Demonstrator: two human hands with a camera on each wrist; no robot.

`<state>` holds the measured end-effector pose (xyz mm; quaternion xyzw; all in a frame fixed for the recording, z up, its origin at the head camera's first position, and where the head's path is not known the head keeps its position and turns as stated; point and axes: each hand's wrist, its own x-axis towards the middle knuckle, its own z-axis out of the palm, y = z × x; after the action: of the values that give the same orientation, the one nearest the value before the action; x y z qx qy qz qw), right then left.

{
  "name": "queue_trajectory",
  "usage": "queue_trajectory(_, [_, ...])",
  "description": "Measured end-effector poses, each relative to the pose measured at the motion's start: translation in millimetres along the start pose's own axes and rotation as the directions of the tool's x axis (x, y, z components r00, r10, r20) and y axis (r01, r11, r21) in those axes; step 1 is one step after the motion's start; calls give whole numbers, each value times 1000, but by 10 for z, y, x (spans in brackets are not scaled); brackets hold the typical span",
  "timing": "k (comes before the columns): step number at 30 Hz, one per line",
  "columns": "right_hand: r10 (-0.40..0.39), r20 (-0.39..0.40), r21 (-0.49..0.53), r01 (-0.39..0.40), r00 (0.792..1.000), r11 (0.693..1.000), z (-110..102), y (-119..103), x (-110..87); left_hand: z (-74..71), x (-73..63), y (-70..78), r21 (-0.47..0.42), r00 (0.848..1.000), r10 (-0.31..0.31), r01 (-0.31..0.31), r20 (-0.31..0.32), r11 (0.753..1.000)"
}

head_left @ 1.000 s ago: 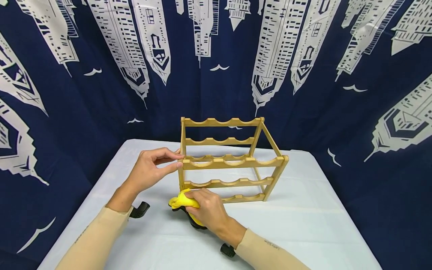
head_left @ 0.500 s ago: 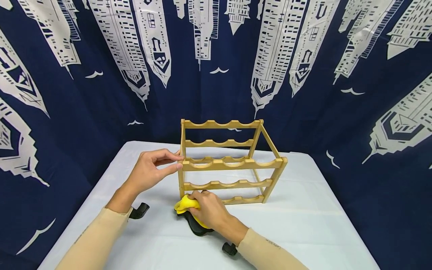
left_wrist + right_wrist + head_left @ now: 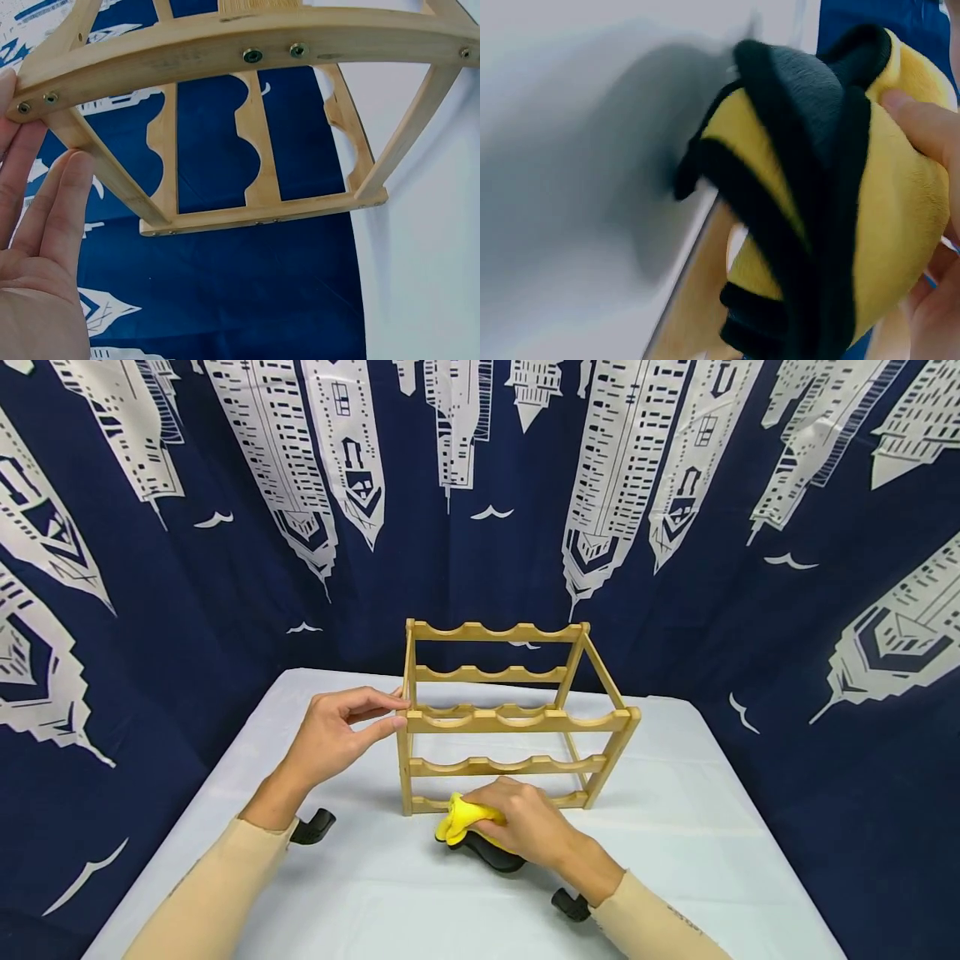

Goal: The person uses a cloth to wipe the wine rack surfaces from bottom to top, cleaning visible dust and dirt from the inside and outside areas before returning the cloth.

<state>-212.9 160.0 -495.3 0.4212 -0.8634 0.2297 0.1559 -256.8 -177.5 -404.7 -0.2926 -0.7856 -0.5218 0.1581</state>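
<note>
A light wooden wine rack [image 3: 517, 722] with scalloped rails stands upright on the white table. At its upper front-left corner, my left hand [image 3: 330, 739] pinches the post between thumb and fingers. The left wrist view shows those fingers against the end of the rack frame [image 3: 187, 51], where screw heads show. My right hand [image 3: 532, 827] grips a bunched yellow cloth [image 3: 463, 820] with black edging, low in front of the rack's bottom rail. Seen from the right wrist, the cloth [image 3: 900, 180] is folded, its loose edges hanging close over the tabletop; a grey patch shows between the folds.
White cloth covers the table [image 3: 360, 893]. Behind it hangs a dark blue curtain [image 3: 480, 568] printed with white buildings and birds. A black wrist mount [image 3: 313, 827] juts out beside the left sleeve, another black mount [image 3: 572, 905] beside the right.
My right hand has moved right with the yellow cloth, from the rack's lower left corner along the front of its bottom rail. The left hand keeps its place on the corner post.
</note>
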Motion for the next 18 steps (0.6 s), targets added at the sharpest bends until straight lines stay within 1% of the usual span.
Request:
queue_trajectory(4, [-4, 61, -81, 9, 998, 997, -218, 142, -121, 6, 35, -17, 0, 999, 30, -30, -28, 1000])
queue_trajectory(8, [27, 87, -119, -16, 996, 993, -330, 229, -177, 11, 78, -39, 16, 998, 48, -47, -49, 999])
queue_trajectory(13, [68, 120, -116, -55, 990, 992, -315, 253, -160, 33, 142, -89, 56, 995, 65, -61, -70, 997])
queue_trajectory(18, [110, 143, -111, -95, 984, 989, -254, 225, -84, 82, 235, -127, 98, 992, 88, -79, -93, 992])
